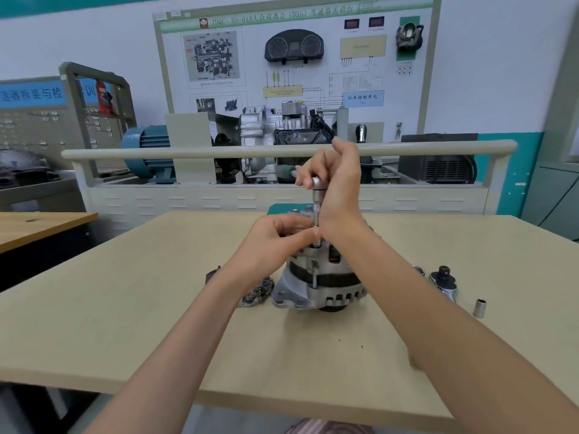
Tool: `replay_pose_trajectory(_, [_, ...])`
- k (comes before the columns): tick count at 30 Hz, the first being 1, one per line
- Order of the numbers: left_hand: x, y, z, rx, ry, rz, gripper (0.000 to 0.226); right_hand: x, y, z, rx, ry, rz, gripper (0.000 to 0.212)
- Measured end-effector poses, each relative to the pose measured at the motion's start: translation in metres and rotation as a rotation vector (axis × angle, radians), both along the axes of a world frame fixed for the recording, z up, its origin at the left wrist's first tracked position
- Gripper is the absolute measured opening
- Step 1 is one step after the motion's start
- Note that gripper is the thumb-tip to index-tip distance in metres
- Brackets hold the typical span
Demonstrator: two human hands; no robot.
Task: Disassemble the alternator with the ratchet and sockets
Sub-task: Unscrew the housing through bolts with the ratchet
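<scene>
The silver and black alternator (326, 285) stands upright in the middle of the wooden table (125, 324). A thin socket extension bar (316, 208) rises vertically from a bolt on the alternator's top. My right hand (336, 180) grips the upper end of the bar, fingers curled round its knurled top. My left hand (275, 238) pinches the lower end of the bar near the socket, just above the housing. The ratchet head (443, 278) lies on the table to the right of the alternator. A loose silver socket (479, 307) stands further right.
A removed dark part (255, 294) lies on the table left of the alternator, partly behind my left forearm. A green mat (282, 209) shows behind the alternator. Beyond the table stands a training rig with a rail (188, 152), gearbox and display board.
</scene>
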State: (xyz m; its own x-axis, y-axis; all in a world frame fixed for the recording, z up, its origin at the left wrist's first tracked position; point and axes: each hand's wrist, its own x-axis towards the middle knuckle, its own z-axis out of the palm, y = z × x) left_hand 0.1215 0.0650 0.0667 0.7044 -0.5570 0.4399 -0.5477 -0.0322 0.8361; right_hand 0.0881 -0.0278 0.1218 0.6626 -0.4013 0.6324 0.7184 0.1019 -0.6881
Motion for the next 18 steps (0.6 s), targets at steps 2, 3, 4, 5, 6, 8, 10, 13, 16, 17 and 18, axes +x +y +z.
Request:
replay_pose_trajectory(2, [0.000,-0.002,0.000,-0.028,0.033,0.047,0.013,-0.002,0.003,-0.004,-0.146,-0.050,-0.145,0.038])
replay_pose_trajectory(3, [0.000,-0.004,0.001,-0.020,0.029,0.091,0.016,-0.003,0.005,-0.009,-0.341,-0.072,-0.340,0.032])
replay_pose_trajectory(4, [0.001,-0.006,0.002,0.001,-0.004,0.148,0.016,-0.002,0.007,-0.016,-0.591,-0.044,-0.609,0.027])
replay_pose_trajectory(5, [0.004,-0.009,0.004,0.042,-0.053,0.205,0.011,0.000,0.009,-0.022,-0.821,0.050,-0.931,0.024])
replay_pose_trajectory(6, [0.005,-0.011,0.005,0.085,-0.088,0.252,0.010,0.002,0.012,-0.026,-0.966,0.156,-1.180,0.026])
replay_pose_trajectory(8, [0.005,-0.012,0.006,0.127,-0.143,0.273,0.012,0.001,0.018,-0.026,-0.959,0.200,-1.264,0.033])
replay_pose_trajectory(10, [0.003,-0.005,0.005,0.068,-0.096,0.156,0.019,0.001,0.016,-0.020,-0.785,0.061,-1.000,0.028])
replay_pose_trajectory(13, [-0.001,0.003,0.004,0.047,0.028,-0.068,0.025,0.002,0.003,-0.005,-0.329,-0.039,-0.385,0.038])
replay_pose_trajectory(16, [-0.001,-0.001,0.003,0.006,0.051,-0.035,0.014,0.006,-0.005,0.006,0.085,0.054,0.065,0.047])
replay_pose_trajectory(17, [-0.002,-0.003,0.003,-0.020,0.057,-0.010,0.012,0.007,-0.005,0.007,0.138,0.064,0.130,0.050])
replay_pose_trajectory(18, [-0.002,-0.004,0.003,-0.036,0.060,0.005,0.011,0.005,-0.003,0.007,0.141,0.054,0.133,0.052])
